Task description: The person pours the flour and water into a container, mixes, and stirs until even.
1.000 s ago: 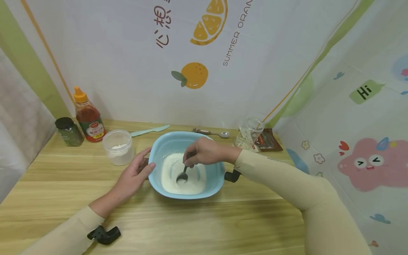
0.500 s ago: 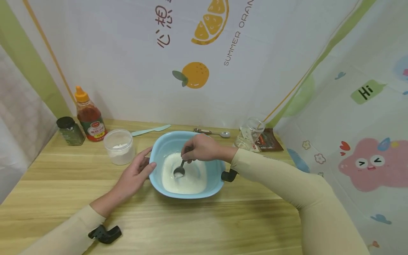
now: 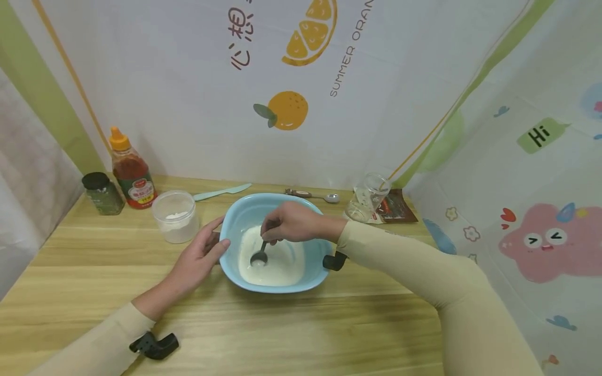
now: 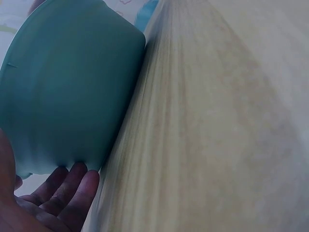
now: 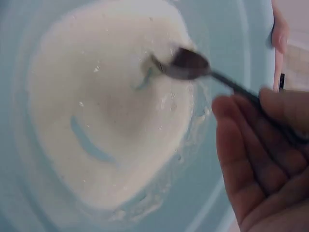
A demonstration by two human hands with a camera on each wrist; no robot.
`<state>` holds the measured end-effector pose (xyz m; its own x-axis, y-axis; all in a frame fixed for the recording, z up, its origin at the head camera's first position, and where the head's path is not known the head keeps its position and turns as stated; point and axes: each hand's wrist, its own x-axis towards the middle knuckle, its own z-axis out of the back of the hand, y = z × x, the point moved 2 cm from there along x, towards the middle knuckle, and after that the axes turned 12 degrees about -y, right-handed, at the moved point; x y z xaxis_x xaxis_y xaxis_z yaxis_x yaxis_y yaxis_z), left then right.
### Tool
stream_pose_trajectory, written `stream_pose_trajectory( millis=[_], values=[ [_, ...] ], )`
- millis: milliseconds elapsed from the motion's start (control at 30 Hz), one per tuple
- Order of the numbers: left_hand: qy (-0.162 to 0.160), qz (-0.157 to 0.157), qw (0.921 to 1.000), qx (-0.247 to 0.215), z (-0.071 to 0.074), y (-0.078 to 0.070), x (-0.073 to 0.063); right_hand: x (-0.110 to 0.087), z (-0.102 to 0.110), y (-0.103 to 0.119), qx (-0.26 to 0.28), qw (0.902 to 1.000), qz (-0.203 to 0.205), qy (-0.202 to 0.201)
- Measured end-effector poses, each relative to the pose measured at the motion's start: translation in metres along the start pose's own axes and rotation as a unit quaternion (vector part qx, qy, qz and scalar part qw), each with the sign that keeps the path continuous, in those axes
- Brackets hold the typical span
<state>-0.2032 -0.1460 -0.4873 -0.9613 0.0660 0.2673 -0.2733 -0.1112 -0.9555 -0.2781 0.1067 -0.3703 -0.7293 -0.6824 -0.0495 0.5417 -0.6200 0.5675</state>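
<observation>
A light blue bowl (image 3: 277, 288) holds a thick white batter (image 3: 282, 269). My left hand (image 3: 199, 256) grips the bowl's left side, thumb at the rim; in the left wrist view its fingertips (image 4: 89, 181) touch the outer wall. Over the batter, my right hand (image 3: 291, 222) pinches the handle of a dark spoon (image 3: 258, 258). The right wrist view shows the spoon's bowl (image 5: 190, 64) tilted at the batter's surface, slightly blurred. Streaks of the blue bottom show through the batter, and smears cling to the inner wall.
Left of the bowl stand a tub of white powder (image 3: 176, 222), a red sauce bottle (image 3: 134, 175) and a black-lidded jar (image 3: 103, 196). Behind lie a pale blue knife (image 3: 221, 193) and a measuring spoon (image 3: 312, 196). At right are a clear glass (image 3: 367, 198) and a brown packet (image 3: 397, 206).
The right hand and spoon have shifted left across the batter, the spoon first rising a little, then lowering slightly. The left hand and bowl keep their place.
</observation>
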Motion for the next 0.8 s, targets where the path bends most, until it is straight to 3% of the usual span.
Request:
stream_pose_trajectory(
  millis=[167, 300, 433, 533, 667, 800],
  values=[
    [0.0, -0.001, 1.0, -0.003, 0.001, 0.002, 0.0, 0.005, 0.006, -0.004, -0.048, 0.9966, -0.032, -0.059],
    [-0.001, -0.003, 1.0, -0.002, 0.001, 0.003, 0.0, 0.005, 0.008, -0.003, -0.035, 0.997, -0.057, -0.038],
    [-0.003, -0.006, 1.0, 0.001, 0.001, 0.001, 0.0, 0.008, 0.004, 0.001, -0.001, 0.9989, -0.046, -0.01],
    [-0.002, -0.004, 1.0, -0.002, 0.001, 0.001, 0.0, 0.014, 0.003, 0.0, -0.014, 0.999, -0.033, -0.026],
    [0.0, -0.001, 1.0, -0.001, 0.0, 0.001, -0.001, 0.018, 0.006, -0.004, -0.045, 0.996, -0.048, -0.06],
    [-0.001, -0.002, 1.0, 0.002, 0.0, 0.001, -0.001, 0.016, 0.008, -0.003, -0.036, 0.9971, -0.055, -0.038]
  ],
)
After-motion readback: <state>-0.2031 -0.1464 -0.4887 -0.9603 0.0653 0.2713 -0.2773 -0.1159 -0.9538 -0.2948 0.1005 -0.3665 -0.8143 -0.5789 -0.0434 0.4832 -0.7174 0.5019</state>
